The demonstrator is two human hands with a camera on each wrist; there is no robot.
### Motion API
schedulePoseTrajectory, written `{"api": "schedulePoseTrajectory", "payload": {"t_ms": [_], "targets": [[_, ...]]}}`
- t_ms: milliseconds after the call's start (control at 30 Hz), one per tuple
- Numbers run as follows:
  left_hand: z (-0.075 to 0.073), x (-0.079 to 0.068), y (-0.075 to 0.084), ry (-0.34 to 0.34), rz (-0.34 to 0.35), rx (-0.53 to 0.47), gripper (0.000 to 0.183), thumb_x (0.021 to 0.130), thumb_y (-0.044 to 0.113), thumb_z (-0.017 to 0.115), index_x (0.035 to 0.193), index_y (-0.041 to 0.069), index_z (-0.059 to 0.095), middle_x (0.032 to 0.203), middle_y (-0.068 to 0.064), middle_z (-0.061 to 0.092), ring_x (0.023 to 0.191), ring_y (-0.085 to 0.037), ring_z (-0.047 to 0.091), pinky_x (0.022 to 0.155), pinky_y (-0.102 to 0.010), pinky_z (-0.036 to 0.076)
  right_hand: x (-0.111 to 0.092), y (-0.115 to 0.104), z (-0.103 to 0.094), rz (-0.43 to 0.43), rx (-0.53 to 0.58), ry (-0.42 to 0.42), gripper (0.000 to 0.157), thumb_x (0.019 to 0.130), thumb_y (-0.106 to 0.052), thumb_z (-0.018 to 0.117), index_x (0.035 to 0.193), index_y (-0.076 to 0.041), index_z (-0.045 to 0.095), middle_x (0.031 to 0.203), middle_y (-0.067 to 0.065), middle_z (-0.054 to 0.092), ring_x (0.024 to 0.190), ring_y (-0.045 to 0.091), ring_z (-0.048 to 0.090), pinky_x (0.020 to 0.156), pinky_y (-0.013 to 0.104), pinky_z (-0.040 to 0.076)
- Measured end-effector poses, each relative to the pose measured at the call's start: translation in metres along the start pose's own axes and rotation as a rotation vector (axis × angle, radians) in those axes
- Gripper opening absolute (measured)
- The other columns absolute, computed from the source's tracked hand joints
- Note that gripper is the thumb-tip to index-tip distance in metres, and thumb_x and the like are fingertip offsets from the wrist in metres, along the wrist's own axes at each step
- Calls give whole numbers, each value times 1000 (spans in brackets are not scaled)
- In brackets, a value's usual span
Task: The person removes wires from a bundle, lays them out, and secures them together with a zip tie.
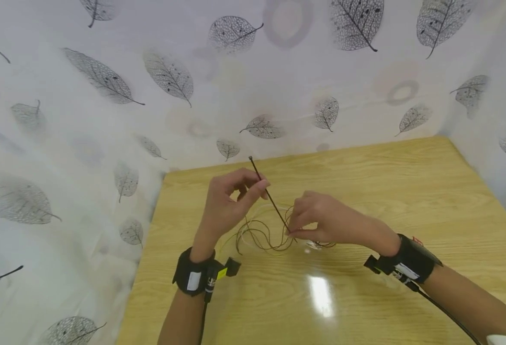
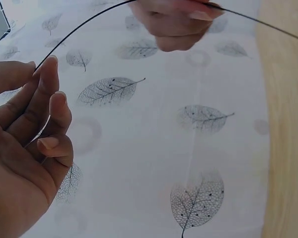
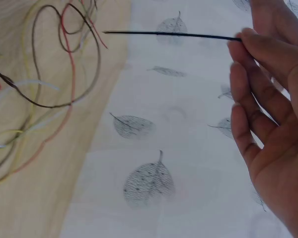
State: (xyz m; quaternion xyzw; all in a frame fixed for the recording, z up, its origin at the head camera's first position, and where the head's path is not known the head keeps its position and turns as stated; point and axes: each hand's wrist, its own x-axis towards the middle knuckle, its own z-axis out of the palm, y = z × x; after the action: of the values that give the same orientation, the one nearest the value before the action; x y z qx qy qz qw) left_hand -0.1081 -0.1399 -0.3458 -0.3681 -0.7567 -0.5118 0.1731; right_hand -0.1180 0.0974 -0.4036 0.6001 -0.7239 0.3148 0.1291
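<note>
A slim black cable tie (image 1: 274, 203) slants between both hands over the table, its small square head at the upper end. My left hand (image 1: 232, 201) pinches it between thumb and forefinger below the head; the other fingers are loosely bent in the left wrist view. My right hand (image 1: 326, 218) pinches it lower down, near the thin tail. In the left wrist view, the tie (image 2: 84, 22) bows in an arc between the hands. Its free tail (image 3: 174, 34) sticks out straight past the right fingertips in the right wrist view.
Loose thin wires (image 3: 72, 74) in red, yellow, white and dark colours lie tangled on the wooden table (image 1: 365, 297) below the hands. Leaf-patterned cloth (image 1: 287, 76) surrounds the back and sides. Black wrist straps (image 1: 194, 278) carry cameras with trailing cables.
</note>
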Motion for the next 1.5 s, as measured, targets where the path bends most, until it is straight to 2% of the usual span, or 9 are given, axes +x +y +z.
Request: {"api": "schedulePoseTrajectory", "payload": {"t_ms": [200, 333, 467, 600, 800, 933, 1100, 1367, 1500], "targets": [[7, -13, -6, -184, -100, -3, 8, 90, 10, 69, 84, 15, 72, 72, 5, 69, 57, -7, 53, 44, -22, 33, -20, 7, 35, 66, 3, -129, 7, 78, -17, 80, 81, -23, 79, 77, -15, 72, 72, 3, 58, 64, 27, 43], [14, -20, -8, -337, -158, -2, 8, 91, 18, 69, 84, 19, 72, 72, 12, 69, 59, -4, 56, 47, -21, 33, -32, 12, 53, 85, -16, -144, 8, 76, -14, 81, 78, -21, 79, 76, -13, 71, 69, 4, 57, 63, 29, 44], [19, -23, -9, -412, -155, -7, 9, 91, 20, 69, 82, 19, 71, 73, 15, 70, 57, -4, 54, 48, -21, 35, -37, 13, 63, 59, -78, -133, 8, 74, -14, 82, 76, -20, 77, 74, -13, 69, 68, 7, 53, 65, 32, 45], [19, -21, -5, -415, -123, -13, 9, 90, 18, 70, 82, 19, 71, 74, 15, 70, 56, -4, 51, 47, -22, 35, -34, 9, 64, 20, -134, -92, 9, 73, -15, 83, 74, -19, 75, 70, -12, 66, 65, 9, 49, 62, 30, 40], [8, -10, 12, -346, -87, -24, 9, 89, 10, 70, 84, 16, 72, 72, 10, 71, 55, -6, 52, 46, -27, 35, -27, -2, 51, 15, -150, -43, 10, 72, -13, 81, 73, -18, 72, 70, -12, 67, 65, 9, 48, 62, 29, 40], [5, -8, 16, -328, -113, -17, 8, 88, 7, 71, 82, 12, 72, 70, 7, 71, 54, -7, 50, 47, -26, 34, -26, -3, 47, 10, -161, -42, 12, 71, -10, 79, 71, -18, 71, 70, -12, 66, 65, 9, 48, 62, 29, 41], [9, -7, 27, -350, -167, -30, 8, 85, -1, 72, 80, 5, 71, 68, -3, 71, 55, -10, 52, 48, -23, 32, -30, -5, 55, 18, -147, -115, 13, 71, -13, 79, 71, -19, 68, 71, -12, 64, 68, 8, 52, 68, 30, 44], [26, -26, -8, -452, -194, 4, 7, 88, 16, 73, 81, 17, 72, 73, 14, 70, 54, -5, 47, 48, -20, 31, -38, 4, 73, 44, -186, -167, 23, 74, -10, 75, 59, -20, 60, 58, -11, 50, 57, 7, 40, 63, 26, 35], [33, -33, -21, -469, -204, 49, 8, 88, 23, 73, 81, 20, 72, 75, 17, 70, 55, -2, 49, 48, -19, 33, -43, 16, 81, 69, -238, -173, 18, 73, -12, 78, 62, -19, 66, 61, -9, 53, 58, 9, 42, 60, 27, 38]]}}
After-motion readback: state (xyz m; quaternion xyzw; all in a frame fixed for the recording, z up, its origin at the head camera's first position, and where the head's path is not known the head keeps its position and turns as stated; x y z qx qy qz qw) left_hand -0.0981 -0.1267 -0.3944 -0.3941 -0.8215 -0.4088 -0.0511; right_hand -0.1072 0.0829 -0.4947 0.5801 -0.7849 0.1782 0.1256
